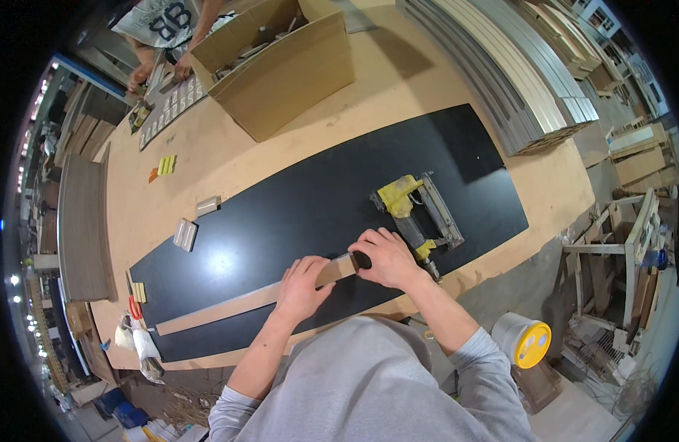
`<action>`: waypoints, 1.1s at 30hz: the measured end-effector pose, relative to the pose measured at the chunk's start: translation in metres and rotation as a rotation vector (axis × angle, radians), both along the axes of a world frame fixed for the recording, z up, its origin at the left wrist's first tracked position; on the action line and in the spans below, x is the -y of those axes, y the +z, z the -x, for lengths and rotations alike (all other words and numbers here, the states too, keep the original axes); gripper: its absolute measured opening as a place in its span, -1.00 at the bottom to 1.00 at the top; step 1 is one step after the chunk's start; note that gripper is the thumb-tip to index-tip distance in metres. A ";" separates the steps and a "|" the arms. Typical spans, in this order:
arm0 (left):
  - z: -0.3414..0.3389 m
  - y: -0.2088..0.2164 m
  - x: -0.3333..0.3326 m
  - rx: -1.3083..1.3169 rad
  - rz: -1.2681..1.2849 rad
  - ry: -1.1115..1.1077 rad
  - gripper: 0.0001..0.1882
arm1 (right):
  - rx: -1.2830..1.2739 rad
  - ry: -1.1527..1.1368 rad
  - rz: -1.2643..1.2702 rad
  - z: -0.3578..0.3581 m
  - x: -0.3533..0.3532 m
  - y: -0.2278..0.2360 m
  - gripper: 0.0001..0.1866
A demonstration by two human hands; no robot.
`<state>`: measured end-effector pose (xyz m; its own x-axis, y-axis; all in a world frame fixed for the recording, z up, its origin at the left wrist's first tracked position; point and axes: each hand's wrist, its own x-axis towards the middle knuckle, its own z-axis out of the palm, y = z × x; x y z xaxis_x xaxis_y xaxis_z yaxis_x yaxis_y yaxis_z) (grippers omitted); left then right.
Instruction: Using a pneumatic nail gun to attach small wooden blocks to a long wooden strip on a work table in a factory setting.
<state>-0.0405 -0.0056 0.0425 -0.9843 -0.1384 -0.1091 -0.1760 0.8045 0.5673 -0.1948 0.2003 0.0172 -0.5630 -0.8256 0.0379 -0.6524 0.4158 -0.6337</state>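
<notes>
A long, narrow wood-coloured strip (pixel 229 307) with a dark long edge lies slantwise over a large black panel (pixel 302 214). My left hand (pixel 302 289) wraps over it, thumb on the near side, fingers beyond. At the strip's right end my right hand (pixel 387 259) closes round the tip. A small dark piece (pixel 362 260) shows beside the right fingers; its kind cannot be made out. Just past the right hand, a yellow and grey nail gun (pixel 419 210) rests on the panel, its hose fitting toward me.
A worktable (pixel 229 169) bears an open cardboard box (pixel 288 81), stacked grey profiles (pixel 501 74), two small blocks (pixel 184 234), and red-handled scissors (pixel 134 306). Brown boards (pixel 85 228) stand at left. A co-worker's hands (pixel 183 68) work at far left. A white bucket (pixel 512 335) stands right, below.
</notes>
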 end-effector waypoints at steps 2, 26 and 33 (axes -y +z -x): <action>0.001 -0.001 -0.002 0.000 0.007 0.002 -0.49 | 0.002 0.012 0.000 0.000 0.000 -0.001 -0.48; 0.006 -0.005 -0.006 0.014 0.072 -0.019 -0.45 | 0.016 0.047 -0.034 0.004 0.000 0.002 -0.55; 0.010 -0.003 -0.008 0.036 0.114 -0.033 -0.45 | 0.050 0.024 -0.041 0.004 0.002 -0.003 -0.57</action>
